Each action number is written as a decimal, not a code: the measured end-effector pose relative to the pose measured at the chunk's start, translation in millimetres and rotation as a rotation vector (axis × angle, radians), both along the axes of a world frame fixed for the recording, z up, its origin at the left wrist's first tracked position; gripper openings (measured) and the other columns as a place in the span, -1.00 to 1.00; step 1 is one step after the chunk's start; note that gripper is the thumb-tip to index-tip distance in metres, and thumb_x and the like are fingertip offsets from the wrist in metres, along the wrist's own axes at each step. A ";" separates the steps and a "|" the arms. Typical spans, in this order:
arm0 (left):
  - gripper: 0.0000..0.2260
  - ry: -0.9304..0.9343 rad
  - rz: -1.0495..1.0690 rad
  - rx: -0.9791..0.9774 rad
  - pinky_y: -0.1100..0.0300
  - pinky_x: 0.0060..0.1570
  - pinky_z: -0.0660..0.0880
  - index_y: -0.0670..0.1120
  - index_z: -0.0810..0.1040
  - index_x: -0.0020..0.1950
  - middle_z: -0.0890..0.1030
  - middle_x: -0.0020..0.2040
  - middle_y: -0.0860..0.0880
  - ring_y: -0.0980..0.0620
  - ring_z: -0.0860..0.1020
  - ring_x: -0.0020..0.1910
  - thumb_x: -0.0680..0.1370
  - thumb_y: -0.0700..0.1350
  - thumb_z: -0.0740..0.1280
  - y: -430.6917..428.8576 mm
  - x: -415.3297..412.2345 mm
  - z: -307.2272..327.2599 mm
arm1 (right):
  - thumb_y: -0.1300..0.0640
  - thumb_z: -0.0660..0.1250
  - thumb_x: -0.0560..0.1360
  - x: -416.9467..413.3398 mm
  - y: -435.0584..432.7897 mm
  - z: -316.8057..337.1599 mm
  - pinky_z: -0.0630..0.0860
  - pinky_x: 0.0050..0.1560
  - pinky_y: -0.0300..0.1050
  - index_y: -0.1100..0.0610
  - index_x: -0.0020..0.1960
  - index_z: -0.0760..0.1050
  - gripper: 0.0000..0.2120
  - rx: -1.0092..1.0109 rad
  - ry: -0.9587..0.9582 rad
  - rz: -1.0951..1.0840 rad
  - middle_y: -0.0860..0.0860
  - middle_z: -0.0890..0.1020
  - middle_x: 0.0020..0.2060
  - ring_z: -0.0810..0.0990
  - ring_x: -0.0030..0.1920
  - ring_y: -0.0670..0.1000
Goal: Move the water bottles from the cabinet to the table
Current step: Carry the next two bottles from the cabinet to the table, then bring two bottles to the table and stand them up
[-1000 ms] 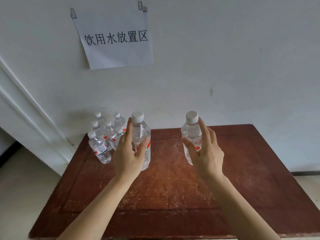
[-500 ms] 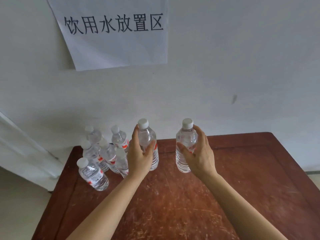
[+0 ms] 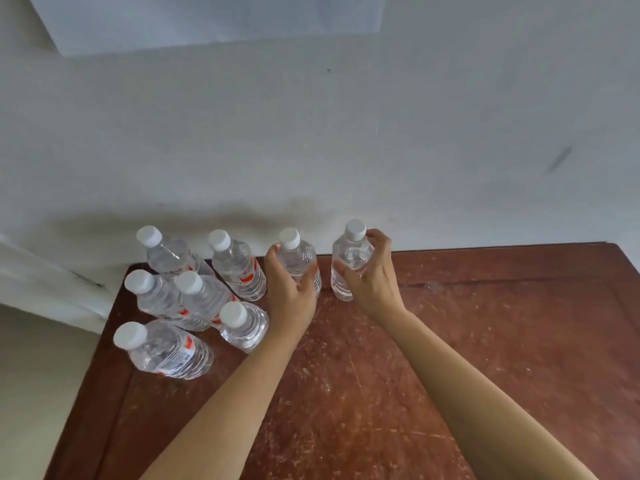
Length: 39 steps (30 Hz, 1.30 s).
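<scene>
Two clear water bottles with white caps stand upright at the back of the dark red wooden table (image 3: 485, 341), close to the wall. My left hand (image 3: 289, 289) is wrapped around the left bottle (image 3: 298, 254). My right hand (image 3: 372, 275) grips the right bottle (image 3: 349, 258) from its right side. Both bottle bases appear to rest on the tabletop. To their left, several more bottles (image 3: 194, 296) with red and white labels stand clustered in the table's back left corner.
A white wall (image 3: 381, 133) rises directly behind the table, with the lower edge of a paper sign (image 3: 207, 19) at the top. A white door frame (image 3: 41, 271) and pale floor (image 3: 34, 393) lie to the left.
Both hands have carried their bottles forward to the back of the table, beside the cluster. The view has come closer and tilted down, so the sign has slid mostly out of view.
</scene>
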<state>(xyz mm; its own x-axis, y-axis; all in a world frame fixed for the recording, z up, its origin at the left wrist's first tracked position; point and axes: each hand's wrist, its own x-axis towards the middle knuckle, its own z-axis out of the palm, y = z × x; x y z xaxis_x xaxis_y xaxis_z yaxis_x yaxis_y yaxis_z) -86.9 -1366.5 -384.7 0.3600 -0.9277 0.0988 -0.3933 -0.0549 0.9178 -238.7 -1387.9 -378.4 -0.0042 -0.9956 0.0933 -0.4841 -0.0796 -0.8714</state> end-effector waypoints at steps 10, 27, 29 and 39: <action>-0.34 -0.145 -0.029 0.087 0.17 0.42 0.25 -0.10 0.14 0.62 0.27 0.56 -0.13 -0.06 0.26 0.53 0.62 -0.01 0.37 12.2 -2.5 8.9 | 0.01 0.51 0.51 -13.5 12.3 5.5 0.41 0.14 -0.11 0.13 0.52 0.13 -0.24 0.039 0.111 0.094 0.08 0.33 0.44 0.44 0.36 0.07; -0.44 -0.881 0.264 -0.452 -0.31 0.53 0.08 -0.04 0.23 0.61 0.16 0.63 -0.20 -0.23 0.08 0.62 0.70 0.22 -0.07 73.5 16.2 254.7 | -0.16 0.16 0.68 -64.1 44.1 246.9 0.16 0.54 0.30 0.07 0.59 0.25 -0.45 -0.921 0.375 -0.114 0.22 0.29 0.54 0.24 0.57 0.24; -0.43 -0.926 0.321 -0.395 -0.31 0.54 0.06 -0.04 0.20 0.62 0.13 0.64 -0.19 -0.21 0.05 0.63 0.70 0.22 -0.08 104.6 27.0 249.0 | -0.15 0.19 0.67 -45.4 51.9 241.9 0.15 0.54 0.31 0.07 0.59 0.26 -0.44 -0.933 0.324 -0.053 0.23 0.28 0.55 0.22 0.58 0.25; -0.46 -1.050 0.773 -0.143 -0.33 0.53 0.02 -0.03 0.20 0.63 0.11 0.65 -0.17 -0.16 0.01 0.64 0.70 0.17 0.01 315.0 149.4 258.2 | -0.17 0.18 0.66 147.9 161.7 249.1 0.13 0.55 0.32 0.06 0.60 0.26 -0.42 -0.976 0.090 0.410 0.22 0.25 0.57 0.19 0.59 0.24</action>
